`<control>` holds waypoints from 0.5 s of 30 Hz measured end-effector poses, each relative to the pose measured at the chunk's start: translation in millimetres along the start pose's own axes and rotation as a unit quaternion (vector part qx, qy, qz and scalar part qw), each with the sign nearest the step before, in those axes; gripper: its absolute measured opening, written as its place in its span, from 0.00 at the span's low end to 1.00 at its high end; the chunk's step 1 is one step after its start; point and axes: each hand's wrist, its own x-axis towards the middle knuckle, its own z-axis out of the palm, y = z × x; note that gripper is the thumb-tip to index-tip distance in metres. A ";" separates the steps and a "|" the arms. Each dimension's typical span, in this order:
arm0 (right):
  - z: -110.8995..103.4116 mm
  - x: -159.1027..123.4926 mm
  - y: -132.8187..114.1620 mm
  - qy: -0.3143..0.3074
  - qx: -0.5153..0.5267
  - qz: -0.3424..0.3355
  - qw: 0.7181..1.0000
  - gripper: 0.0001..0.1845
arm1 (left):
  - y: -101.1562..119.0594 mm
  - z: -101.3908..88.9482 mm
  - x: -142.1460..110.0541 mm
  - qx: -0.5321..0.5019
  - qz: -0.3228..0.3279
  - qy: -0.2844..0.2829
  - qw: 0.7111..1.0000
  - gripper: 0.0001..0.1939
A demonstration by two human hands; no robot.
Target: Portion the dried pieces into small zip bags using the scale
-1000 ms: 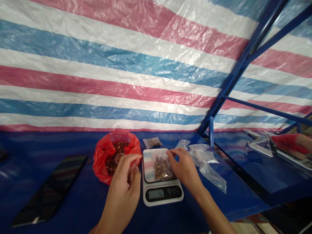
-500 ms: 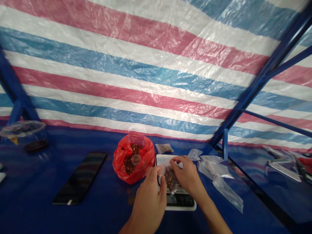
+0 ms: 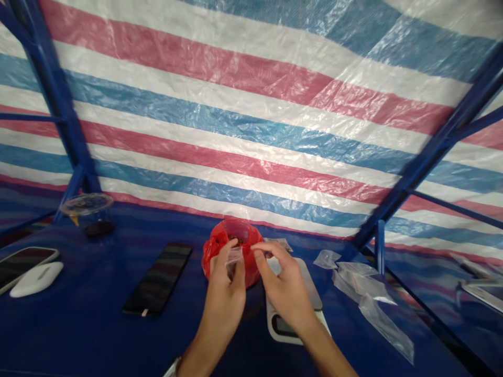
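My left hand [image 3: 226, 283] is closed on a small clear plastic bag [image 3: 234, 255], pinched between thumb and fingers. The bag's lower part and contents are hidden by the hand. Beside it, my right hand [image 3: 285, 277] pinches with thumb and index finger at what looks like the bag's top edge. Both hands are in front of a red plastic bag [image 3: 208, 256], whose brown nut-like pieces show only slightly. Under my right wrist lies a white kitchen scale [image 3: 310, 285], partly covered. A small filled packet [image 3: 283, 243] lies behind my right hand.
Several clear plastic bags [image 3: 365, 285] lie right of the scale. To the left are a black phone [image 3: 159, 280], a clear plastic tub [image 3: 90, 212], a white case [image 3: 37, 279] and another phone [image 3: 27, 264]. Blue metal bars [image 3: 416, 173] frame striped sheeting behind the blue table.
Both hands have lifted the small filled bag off the scale and moved left, to the front of the red bag. The view has turned left, showing more of the table's left side.
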 end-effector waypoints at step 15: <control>38.0 45.7 38.9 -0.235 -0.311 -0.118 0.913 0.18 | -13.9 -56.2 26.2 0.337 -0.047 -0.027 0.940 0.16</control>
